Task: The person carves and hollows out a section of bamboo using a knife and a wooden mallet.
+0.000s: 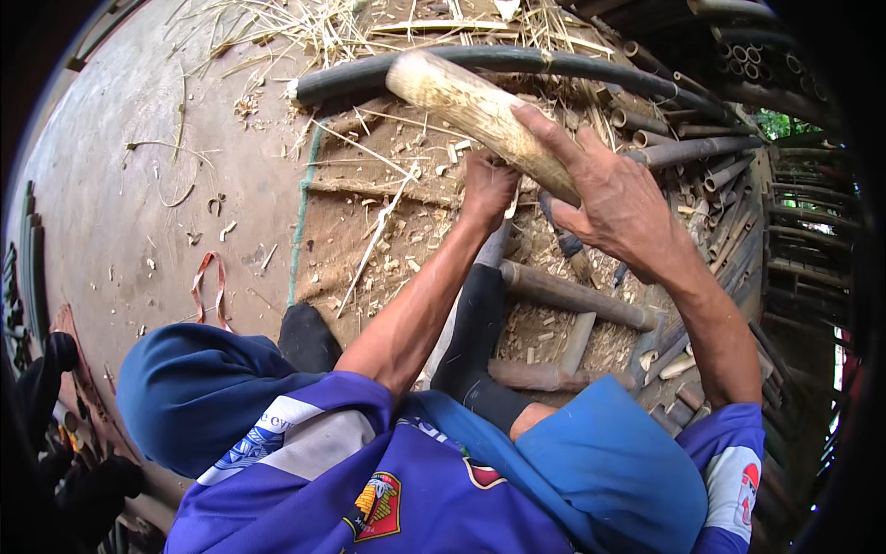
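My right hand (614, 208) is wrapped round the near end of a thick, pale wooden club (461, 106), which slants up to the far left and has a worn, rough surface. Below and left of the club, my left hand (489, 189) is closed in a fist. What it grips is mostly hidden by the fingers and the club. Just under that fist, a grey bamboo piece (495, 245) stands between my legs, its upper end partly covered.
A long dark bamboo pole (517, 60) lies across the far side. Bamboo lengths (581, 297) lie by my right leg, with more stacked at right. Chips cover the brown sacking (369, 231). Thin strips (305, 28) pile up at the back; a reddish strap loop (209, 288) lies at left.
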The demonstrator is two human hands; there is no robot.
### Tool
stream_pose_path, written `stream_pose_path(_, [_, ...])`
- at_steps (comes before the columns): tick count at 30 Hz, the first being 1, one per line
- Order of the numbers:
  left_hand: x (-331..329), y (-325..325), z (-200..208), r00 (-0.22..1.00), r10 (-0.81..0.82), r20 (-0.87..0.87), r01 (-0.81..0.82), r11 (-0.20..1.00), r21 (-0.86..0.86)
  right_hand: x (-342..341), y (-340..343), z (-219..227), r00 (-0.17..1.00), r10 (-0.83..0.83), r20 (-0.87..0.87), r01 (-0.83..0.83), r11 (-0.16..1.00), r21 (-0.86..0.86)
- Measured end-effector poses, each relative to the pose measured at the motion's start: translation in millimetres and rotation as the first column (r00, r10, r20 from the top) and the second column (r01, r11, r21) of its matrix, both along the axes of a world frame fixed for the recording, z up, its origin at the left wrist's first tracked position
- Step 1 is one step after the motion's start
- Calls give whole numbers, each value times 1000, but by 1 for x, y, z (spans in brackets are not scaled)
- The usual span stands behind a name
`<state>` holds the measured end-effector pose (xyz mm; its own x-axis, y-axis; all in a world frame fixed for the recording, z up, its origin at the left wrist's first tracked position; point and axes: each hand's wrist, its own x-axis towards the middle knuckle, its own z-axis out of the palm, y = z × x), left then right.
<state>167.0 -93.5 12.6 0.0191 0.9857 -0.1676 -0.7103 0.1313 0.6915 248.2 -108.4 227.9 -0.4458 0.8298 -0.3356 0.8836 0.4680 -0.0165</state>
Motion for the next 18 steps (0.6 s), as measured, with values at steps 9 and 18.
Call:
stream_pose_path(9, [31,-12,33,962,15,-273,4,998,69,10,-20,-7,954,77,-290,-5,970,242])
stream_pose_path(18, [40,-3,14,368,-226,-902,758,635,150,25,-8,30,802,-231,-551,280,960,5])
